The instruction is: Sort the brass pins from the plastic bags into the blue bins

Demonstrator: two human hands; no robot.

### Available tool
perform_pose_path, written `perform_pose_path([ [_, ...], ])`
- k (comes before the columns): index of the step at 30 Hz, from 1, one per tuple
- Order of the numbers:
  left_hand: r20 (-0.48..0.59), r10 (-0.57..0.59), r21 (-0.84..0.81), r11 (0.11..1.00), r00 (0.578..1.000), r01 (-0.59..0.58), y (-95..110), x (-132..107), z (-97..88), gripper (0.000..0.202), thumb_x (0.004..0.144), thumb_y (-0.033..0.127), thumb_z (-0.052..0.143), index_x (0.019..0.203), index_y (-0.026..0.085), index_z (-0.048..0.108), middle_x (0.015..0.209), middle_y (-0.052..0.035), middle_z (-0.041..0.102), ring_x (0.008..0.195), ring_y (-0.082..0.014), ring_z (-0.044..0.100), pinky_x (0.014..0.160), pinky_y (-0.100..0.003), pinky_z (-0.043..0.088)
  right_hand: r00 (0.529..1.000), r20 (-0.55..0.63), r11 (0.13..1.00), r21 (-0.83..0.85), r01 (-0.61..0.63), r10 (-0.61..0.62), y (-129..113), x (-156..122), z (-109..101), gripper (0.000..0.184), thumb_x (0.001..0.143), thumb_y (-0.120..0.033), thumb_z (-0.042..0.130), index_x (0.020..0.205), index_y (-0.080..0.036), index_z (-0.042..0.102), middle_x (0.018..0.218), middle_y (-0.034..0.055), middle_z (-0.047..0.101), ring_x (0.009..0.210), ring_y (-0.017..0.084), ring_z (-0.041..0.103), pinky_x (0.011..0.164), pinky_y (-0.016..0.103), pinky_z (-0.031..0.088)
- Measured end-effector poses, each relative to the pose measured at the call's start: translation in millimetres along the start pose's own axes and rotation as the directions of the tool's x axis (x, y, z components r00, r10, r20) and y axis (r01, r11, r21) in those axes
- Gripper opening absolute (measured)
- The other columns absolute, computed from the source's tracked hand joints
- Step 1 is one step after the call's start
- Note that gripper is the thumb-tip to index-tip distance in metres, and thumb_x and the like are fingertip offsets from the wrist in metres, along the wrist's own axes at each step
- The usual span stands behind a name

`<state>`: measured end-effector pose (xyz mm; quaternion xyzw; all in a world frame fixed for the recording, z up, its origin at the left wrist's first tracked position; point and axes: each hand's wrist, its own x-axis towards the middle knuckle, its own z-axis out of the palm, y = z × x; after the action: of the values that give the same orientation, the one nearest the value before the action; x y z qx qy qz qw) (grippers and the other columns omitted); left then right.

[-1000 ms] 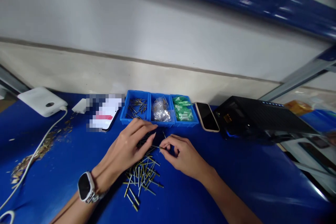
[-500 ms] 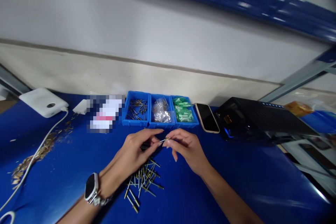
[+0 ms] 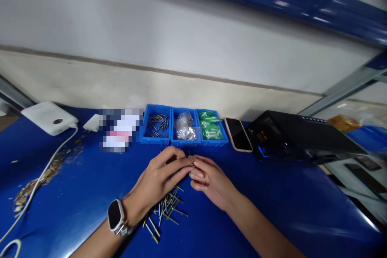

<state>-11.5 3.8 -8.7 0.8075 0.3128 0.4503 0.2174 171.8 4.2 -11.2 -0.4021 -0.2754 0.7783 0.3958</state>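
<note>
My left hand, with a watch on its wrist, has its thumb and fingers pressed together over the blue table. My right hand is closed in a pinch and meets the left fingertips. Between them a small gold bit of a blind rivet shows; the fingers hide most of it. Below and partly behind my left hand lies a loose pile of blind rivets, with thin silver pins and gold bodies.
Behind the hands stand three blue bins: one with loose rivets, one with clear bags, one with green bags. A phone and a black device lie right. A white power bank, its cable and scattered debris lie left.
The fingertips of both hands have drawn together over the rivet, whose length showed between them before. My left hand has shifted slightly right and my right fingers have curled in.
</note>
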Motion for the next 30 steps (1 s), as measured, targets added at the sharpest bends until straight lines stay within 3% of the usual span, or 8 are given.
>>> perform_pose_path([
  [5, -0.027, 0.001, 0.043, 0.999, 1.000, 0.000, 0.6, -0.3, -3.1, 0.023, 0.095, 0.017, 0.059, 0.117, 0.020, 0.065, 0.106, -0.0079, 0.061, 0.096, -0.0179, 0.061, 0.081, -0.032, 0.055, 0.974, -0.018, 0.903, -0.380, 0.202, -0.226, -5.2, -10.1, 7.9, 0.028, 0.089, -0.047, 0.062, 0.084, -0.020, 0.058, 0.057, -0.0070, 0.040, 0.047, 0.008, 0.028, 0.042, 0.021, 0.022],
  [8, 0.027, -0.031, 0.047, 0.998, 0.999, 0.030, 2.8, 2.2, -7.1, 0.018, 0.096, 0.018, 0.057, 0.113, 0.018, 0.064, 0.109, -0.0090, 0.063, 0.099, -0.0189, 0.062, 0.084, -0.033, 0.055, 0.856, 0.080, 0.585, -0.698, 0.414, -0.511, -13.6, -18.2, 10.4, 0.025, 0.094, -0.043, 0.056, 0.083, -0.020, 0.057, 0.061, -0.0047, 0.046, 0.052, 0.010, 0.040, 0.048, 0.023, 0.031],
  [11, 0.093, -0.041, 0.048, 0.998, 0.995, 0.036, 4.4, 5.1, -8.8, 0.016, 0.098, 0.018, 0.054, 0.112, 0.017, 0.063, 0.107, -0.0090, 0.066, 0.097, -0.0189, 0.063, 0.083, -0.033, 0.055, 0.813, 0.171, 0.382, -0.816, 0.433, -0.557, -16.6, -20.2, 8.9, 0.027, 0.096, -0.036, 0.054, 0.075, -0.020, 0.052, 0.062, -0.0044, 0.047, 0.054, 0.011, 0.043, 0.053, 0.024, 0.034],
  [17, 0.096, -0.017, 0.023, 1.000, 0.995, 0.015, 7.3, 4.5, -8.1, 0.016, 0.097, 0.017, 0.056, 0.112, 0.017, 0.062, 0.103, -0.0062, 0.067, 0.093, -0.0163, 0.064, 0.082, -0.031, 0.054, 0.911, 0.072, 0.598, -0.733, 0.324, -0.406, -12.8, -10.5, 4.1, 0.038, 0.100, -0.044, 0.046, 0.069, -0.022, 0.042, 0.052, -0.0077, 0.040, 0.044, 0.009, 0.033, 0.045, 0.023, 0.028],
  [20, 0.077, 0.032, 0.036, 0.999, 0.997, -0.034, 8.6, 3.3, -11.9, 0.020, 0.096, 0.014, 0.058, 0.115, 0.019, 0.062, 0.106, -0.0052, 0.067, 0.096, -0.0150, 0.064, 0.085, -0.029, 0.054, 0.910, 0.079, 0.582, -0.745, 0.325, -0.407, -16.7, -9.3, 2.3, 0.036, 0.100, -0.044, 0.046, 0.071, -0.022, 0.044, 0.052, -0.0072, 0.043, 0.044, 0.009, 0.036, 0.046, 0.024, 0.030],
  [23, -0.120, 0.038, 0.144, 0.989, 0.992, -0.020, 0.4, 6.3, -22.2, 0.021, 0.094, 0.013, 0.061, 0.113, 0.019, 0.064, 0.104, -0.0045, 0.068, 0.095, -0.0149, 0.065, 0.085, -0.029, 0.055, 0.840, 0.131, 0.342, -0.872, 0.351, -0.527, -22.8, -10.3, -2.2, 0.023, 0.098, -0.037, 0.049, 0.082, -0.022, 0.055, 0.058, -0.0052, 0.047, 0.051, 0.012, 0.044, 0.053, 0.026, 0.036],
  [26, -0.358, -0.065, 0.360, 0.911, 0.931, 0.201, -19.3, 12.4, -33.6, 0.022, 0.094, 0.018, 0.061, 0.115, 0.019, 0.065, 0.107, -0.0076, 0.068, 0.098, -0.0205, 0.066, 0.088, -0.039, 0.056, 0.807, 0.302, -0.019, -0.940, 0.340, -0.507, -24.2, -11.3, -6.6, 0.007, 0.089, -0.027, 0.062, 0.095, -0.024, 0.063, 0.075, -0.0012, 0.059, 0.071, 0.017, 0.056, 0.068, 0.030, 0.041],
  [30, -0.326, -0.181, 0.469, 0.821, 0.928, 0.325, -35.9, 15.7, -39.0, 0.035, 0.095, 0.025, 0.059, 0.129, 0.017, 0.058, 0.123, -0.0139, 0.065, 0.114, -0.0289, 0.061, 0.098, -0.052, 0.052, 0.850, 0.384, -0.230, -0.920, 0.318, -0.360, -19.9, -12.5, -6.4, 0.010, 0.085, -0.020, 0.065, 0.093, -0.025, 0.065, 0.092, 0.0005, 0.066, 0.095, 0.021, 0.059, 0.076, 0.032, 0.042],
])
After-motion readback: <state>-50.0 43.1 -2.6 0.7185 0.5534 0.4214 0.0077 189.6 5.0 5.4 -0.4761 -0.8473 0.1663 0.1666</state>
